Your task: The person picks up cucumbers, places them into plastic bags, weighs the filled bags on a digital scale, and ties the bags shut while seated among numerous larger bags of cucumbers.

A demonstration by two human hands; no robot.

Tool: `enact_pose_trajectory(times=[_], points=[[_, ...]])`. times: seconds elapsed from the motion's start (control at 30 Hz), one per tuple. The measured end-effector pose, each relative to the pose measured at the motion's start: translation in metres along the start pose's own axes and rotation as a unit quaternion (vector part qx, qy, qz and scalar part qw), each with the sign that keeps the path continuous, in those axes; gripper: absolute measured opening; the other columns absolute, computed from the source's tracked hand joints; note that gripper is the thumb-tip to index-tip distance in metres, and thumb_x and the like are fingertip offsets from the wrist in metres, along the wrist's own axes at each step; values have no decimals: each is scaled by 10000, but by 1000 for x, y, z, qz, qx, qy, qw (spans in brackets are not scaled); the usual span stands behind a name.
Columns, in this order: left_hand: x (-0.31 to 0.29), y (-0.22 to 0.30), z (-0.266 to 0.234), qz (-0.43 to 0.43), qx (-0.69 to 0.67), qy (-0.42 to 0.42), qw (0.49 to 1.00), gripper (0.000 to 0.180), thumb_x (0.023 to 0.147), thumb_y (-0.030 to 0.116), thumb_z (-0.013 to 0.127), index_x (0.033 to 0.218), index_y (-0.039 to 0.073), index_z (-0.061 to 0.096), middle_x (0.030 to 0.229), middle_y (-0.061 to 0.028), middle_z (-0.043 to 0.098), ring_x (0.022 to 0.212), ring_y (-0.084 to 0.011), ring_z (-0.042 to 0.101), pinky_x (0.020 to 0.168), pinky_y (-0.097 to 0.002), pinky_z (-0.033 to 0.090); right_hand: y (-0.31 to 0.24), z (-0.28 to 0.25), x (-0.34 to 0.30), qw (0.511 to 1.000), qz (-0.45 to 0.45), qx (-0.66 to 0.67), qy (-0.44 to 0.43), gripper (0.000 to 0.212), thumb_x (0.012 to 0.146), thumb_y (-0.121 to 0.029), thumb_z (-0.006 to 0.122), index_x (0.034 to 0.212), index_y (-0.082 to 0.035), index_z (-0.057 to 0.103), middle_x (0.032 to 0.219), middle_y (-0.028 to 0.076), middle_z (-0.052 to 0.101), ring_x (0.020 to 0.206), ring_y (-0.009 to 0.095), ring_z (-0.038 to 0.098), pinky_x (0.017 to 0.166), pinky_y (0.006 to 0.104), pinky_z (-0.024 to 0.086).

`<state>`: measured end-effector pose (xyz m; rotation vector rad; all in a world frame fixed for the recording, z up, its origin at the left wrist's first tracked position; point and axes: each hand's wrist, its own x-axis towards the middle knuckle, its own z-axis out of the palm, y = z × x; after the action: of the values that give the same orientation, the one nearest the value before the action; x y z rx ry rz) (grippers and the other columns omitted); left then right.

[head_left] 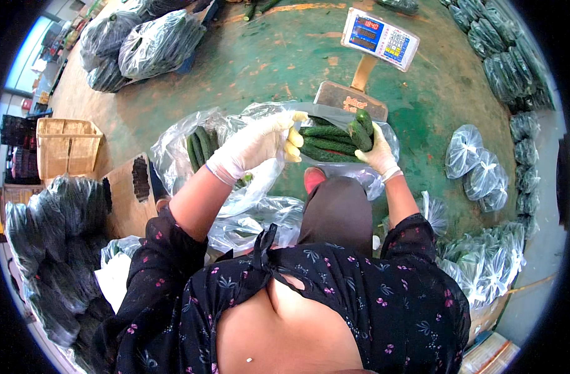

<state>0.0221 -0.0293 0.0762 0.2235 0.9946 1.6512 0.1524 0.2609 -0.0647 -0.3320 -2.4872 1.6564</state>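
A clear plastic bag (pixel 390 134) with several dark green cucumbers (pixel 328 144) in it lies in front of me. My left hand (pixel 260 144), in a pale glove, has its fingers closed on the bag's edge at the left. My right hand (pixel 382 156), also gloved, grips cucumbers (pixel 361 132) at the bag's right side, fingers curled round them. How many it holds I cannot tell. To the left, more cucumbers (pixel 201 147) lie in another clear plastic bag (pixel 168 149), partly behind my left forearm.
Beyond the bag stands a scale (pixel 353 100) with a lit display (pixel 380 38) on a post. Filled bags (pixel 163 43) are heaped at the far left, tied bags (pixel 478 165) on the right. An upright crate (pixel 67 146) and a cardboard sheet (pixel 126 199) are left.
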Motion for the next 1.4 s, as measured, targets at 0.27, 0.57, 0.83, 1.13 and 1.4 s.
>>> enact_pose_trajectory(times=[0.27,0.57,0.83,1.13,1.4], points=[[6,5,4,2,-55,56,997,465,883,313,588,1294,216,392,897,-110,634,742,-270,641,727,-484,525,-91,19,14,948,-141,276,-65,835,648,-69,793,1360,-60,357,1296,78,477,1198,200,462,1037,358,368],[9,8,3,18,-100,0,995,509,899,311,550,1361,210,363,985,-164,640,791,-305,654,778,-563,505,-43,83,36,948,-85,272,-139,796,674,-104,774,1366,-63,382,1302,63,496,1212,201,456,1076,350,310],[14,18,6,42,-80,18,996,512,898,323,551,1357,197,362,1050,-193,613,843,-301,646,794,-553,500,-15,49,44,993,16,-100,-68,652,694,-219,774,1275,-103,503,1271,107,541,1209,254,484,1045,345,361],[38,19,25,37,-29,-41,998,502,911,332,544,1352,183,356,1087,-194,598,801,-271,658,763,-468,541,-20,-121,-20,909,175,-375,41,556,719,-149,692,1252,-98,543,1228,95,591,1149,236,547,988,319,417],[46,-11,-4,37,1,35,999,485,900,329,563,1315,123,422,1069,-174,617,855,-245,633,782,-392,513,-7,-67,-8,975,152,-108,-124,501,792,-218,673,1230,-9,550,1181,144,618,1082,218,597,949,312,449]])
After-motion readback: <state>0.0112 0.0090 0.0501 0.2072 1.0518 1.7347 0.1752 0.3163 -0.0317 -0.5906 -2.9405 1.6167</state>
